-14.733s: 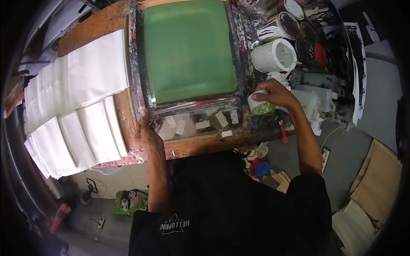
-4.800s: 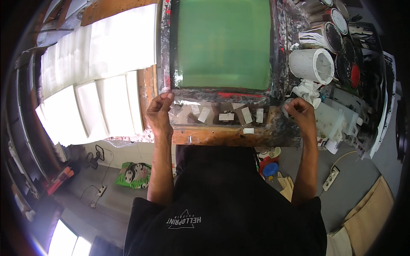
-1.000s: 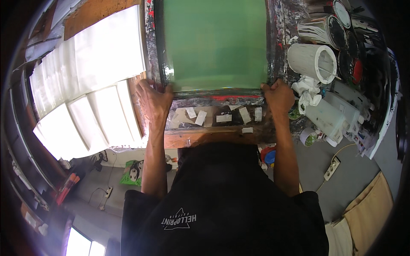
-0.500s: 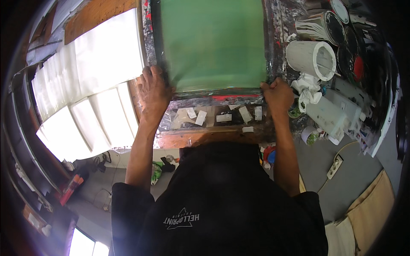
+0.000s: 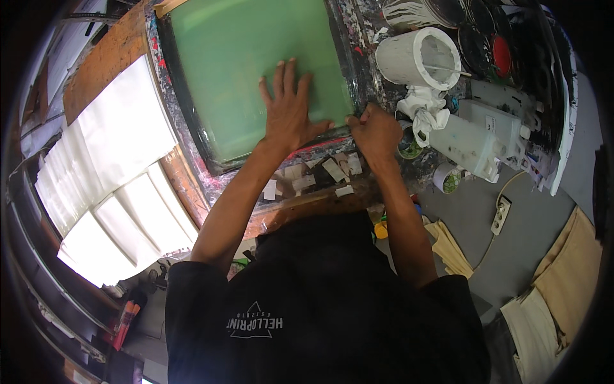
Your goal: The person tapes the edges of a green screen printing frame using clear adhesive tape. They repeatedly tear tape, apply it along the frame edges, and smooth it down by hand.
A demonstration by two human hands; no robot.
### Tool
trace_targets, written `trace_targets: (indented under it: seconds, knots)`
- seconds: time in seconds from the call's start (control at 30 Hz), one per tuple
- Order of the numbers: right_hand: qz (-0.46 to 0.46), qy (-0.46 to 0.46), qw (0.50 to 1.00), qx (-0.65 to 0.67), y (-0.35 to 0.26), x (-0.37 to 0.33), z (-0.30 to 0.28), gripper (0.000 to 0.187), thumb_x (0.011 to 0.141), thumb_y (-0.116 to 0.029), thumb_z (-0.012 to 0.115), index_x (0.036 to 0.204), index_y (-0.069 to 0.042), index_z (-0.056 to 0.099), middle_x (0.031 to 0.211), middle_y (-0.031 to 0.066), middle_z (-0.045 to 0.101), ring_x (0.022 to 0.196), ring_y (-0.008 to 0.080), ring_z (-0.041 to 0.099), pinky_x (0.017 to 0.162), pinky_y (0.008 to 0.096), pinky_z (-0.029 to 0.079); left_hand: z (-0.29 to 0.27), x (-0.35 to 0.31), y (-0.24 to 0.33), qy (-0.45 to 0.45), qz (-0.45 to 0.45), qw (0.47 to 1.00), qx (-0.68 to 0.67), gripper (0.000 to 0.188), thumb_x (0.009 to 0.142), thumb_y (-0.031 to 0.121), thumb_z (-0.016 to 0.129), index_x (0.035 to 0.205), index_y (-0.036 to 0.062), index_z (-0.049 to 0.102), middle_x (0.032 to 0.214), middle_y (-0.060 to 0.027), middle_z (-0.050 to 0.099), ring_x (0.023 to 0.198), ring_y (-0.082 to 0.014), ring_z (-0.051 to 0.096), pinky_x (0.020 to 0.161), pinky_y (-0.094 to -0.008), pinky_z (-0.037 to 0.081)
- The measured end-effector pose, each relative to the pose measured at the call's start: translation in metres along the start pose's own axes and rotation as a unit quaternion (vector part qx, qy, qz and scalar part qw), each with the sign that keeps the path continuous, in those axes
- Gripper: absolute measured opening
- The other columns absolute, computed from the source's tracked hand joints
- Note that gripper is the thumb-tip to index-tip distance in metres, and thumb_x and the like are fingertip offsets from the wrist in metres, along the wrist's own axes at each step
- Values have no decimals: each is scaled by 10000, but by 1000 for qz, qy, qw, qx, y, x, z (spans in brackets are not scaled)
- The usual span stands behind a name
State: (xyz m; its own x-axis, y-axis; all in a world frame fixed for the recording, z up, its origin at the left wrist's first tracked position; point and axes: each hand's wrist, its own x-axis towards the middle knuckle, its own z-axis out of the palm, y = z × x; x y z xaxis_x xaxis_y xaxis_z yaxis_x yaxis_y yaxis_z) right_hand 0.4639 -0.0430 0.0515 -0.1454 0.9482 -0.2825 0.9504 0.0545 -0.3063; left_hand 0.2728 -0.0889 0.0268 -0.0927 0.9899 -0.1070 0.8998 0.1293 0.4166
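Inside its dark frame, the screen is green.

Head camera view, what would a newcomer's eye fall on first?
Probably the big green panel at the top, left of centre, with the left hand spread over it and the right hand at its near right corner. Next, the bright white sheets on the left. Then perhaps the whitish bucket at upper right.

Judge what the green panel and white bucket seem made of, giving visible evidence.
Green panel: possibly coated mesh or film; it looks smooth, even, with a soft sheen.
White bucket: probably plastic, dull and smudged; the thick, pale rim suggests it.
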Motion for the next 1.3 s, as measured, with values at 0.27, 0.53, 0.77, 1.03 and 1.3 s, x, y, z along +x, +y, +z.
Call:
trace_targets:
  seconds: [0.27,0.53,0.77,1.03,1.3]
  knots:
    - [3,-15,999,-31,-2,1,2,317,749,-337,842,798,-91,646,738,137,699,724,375,706,655,496,524,-25,-43,-63,-28,-33,992,117,1397,524,807,806,1633,179,233,1704,-173,85,1580,-393,-63,1169,-760,-54]
    - [9,-26,998,-52,-3,2,-3,336,755,-357,840,793,-82,652,747,139,704,729,387,703,665,507,523,-91,-81,-130,-118,-113,966,199,1425,504,609,941,1646,225,179,1713,-164,55,1584,-386,-11,1176,-769,39]
    - [-9,6,1000,-11,1,1,2,336,746,-329,852,772,-75,634,709,135,683,686,377,683,639,484,509,-61,-45,-77,-20,3,996,-85,748,726,312,898,1380,139,578,1460,-169,516,1397,-374,443,1144,-546,348]
    - [-33,41,998,28,1,-2,3,321,720,-274,860,725,-63,619,636,108,646,605,341,656,578,444,488,25,8,6,30,157,976,-146,265,767,257,855,940,142,691,900,10,653,923,-212,605,893,-402,400]
    - [-31,-4,995,91,11,-3,-6,179,771,-201,767,760,-61,655,672,112,650,626,317,663,600,427,503,29,9,15,47,121,977,-167,328,712,292,884,931,148,686,881,14,638,900,-217,587,879,-414,369]
